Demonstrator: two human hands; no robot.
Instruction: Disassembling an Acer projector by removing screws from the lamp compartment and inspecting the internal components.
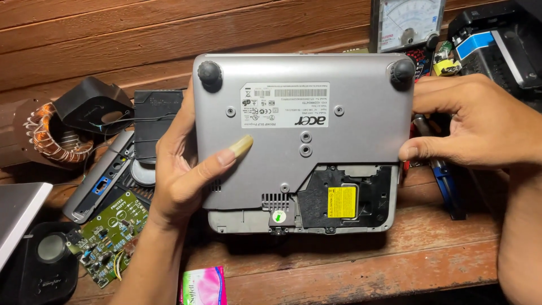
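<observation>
A silver-grey projector (pixel 350 135) lies bottom-up on the wooden bench (pixel 350 265), its two black rubber feet at the far corners. A white label sits on its underside, and a black lamp cover with a yellow sticker (pixel 341 201) is at the near right. My left hand (pixel 180 175) grips the projector's left edge, thumb with a long nail lying across the underside. My right hand (pixel 480 121) holds the right edge, thumb pressed on the side.
Left of the projector lie a green circuit board (pixel 110 234), a copper-wound coil (pixel 53 133), black plastic parts (pixel 93 104) and a grey cover. An analogue meter (pixel 407 22) stands behind. A pink packet (pixel 203 285) lies at the near edge. Blue-handled tools (pixel 446 181) are under my right hand.
</observation>
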